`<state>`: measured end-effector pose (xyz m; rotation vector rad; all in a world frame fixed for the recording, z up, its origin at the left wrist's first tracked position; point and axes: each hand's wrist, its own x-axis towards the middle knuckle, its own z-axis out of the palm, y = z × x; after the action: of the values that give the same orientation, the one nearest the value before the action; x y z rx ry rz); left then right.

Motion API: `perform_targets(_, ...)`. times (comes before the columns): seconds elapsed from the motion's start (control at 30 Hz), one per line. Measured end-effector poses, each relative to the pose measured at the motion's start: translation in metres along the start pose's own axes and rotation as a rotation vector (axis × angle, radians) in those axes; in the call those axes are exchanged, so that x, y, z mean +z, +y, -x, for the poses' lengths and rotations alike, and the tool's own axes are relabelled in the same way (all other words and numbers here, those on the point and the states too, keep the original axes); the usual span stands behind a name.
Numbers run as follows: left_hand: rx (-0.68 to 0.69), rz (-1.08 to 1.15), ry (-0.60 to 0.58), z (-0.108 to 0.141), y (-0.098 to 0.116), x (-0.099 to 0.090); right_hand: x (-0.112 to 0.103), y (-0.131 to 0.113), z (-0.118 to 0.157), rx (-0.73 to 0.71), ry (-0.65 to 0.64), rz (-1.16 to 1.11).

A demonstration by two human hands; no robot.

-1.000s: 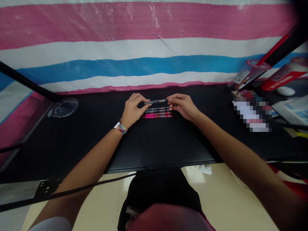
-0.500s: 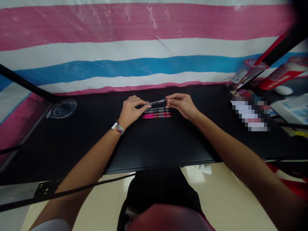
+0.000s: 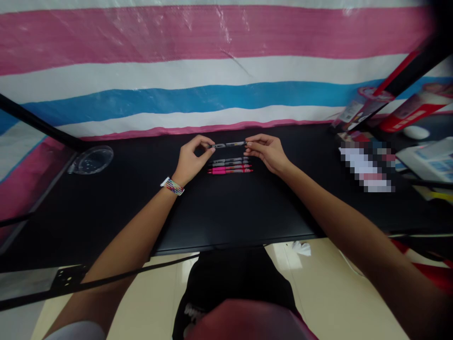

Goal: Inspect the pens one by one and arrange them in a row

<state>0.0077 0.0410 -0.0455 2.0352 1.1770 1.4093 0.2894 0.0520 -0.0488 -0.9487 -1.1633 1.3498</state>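
Both my hands hold one grey pen [image 3: 228,144] level above the black table [image 3: 106,208]. My left hand [image 3: 191,158], with a coloured band at the wrist, pinches the pen's left end. My right hand [image 3: 266,152] pinches its right end. Just under the held pen, a short row of pens lies side by side on the table: two grey pens [image 3: 230,161] at the back and two pink pens [image 3: 230,169] in front.
A clear round lid or dish [image 3: 91,159] lies at the table's left. Red boxes [image 3: 406,113], papers [image 3: 428,163] and a blurred patch fill the right side. A striped pink, white and blue sheet [image 3: 212,71] hangs behind the table.
The held pen has risen slightly and levelled out after a brief tilt; both hands shifted a little away from me. The pens on the table have not moved.
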Motion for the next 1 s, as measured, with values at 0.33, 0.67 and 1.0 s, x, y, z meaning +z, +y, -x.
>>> perform_targets(0.33,-0.04,0.048,-0.01,-0.003,-0.008,-0.001,-0.001,0.002,-0.003,-0.009,0.02,-0.084)
perform_targets(0.67,-0.079,0.057,-0.014,-0.003,-0.016,0.0,-0.001,0.002,-0.003,0.002,0.042,-0.037)
perform_targets(1.0,-0.096,-0.003,-0.013,-0.005,-0.014,-0.002,-0.001,0.0,-0.003,0.01,0.043,-0.028)
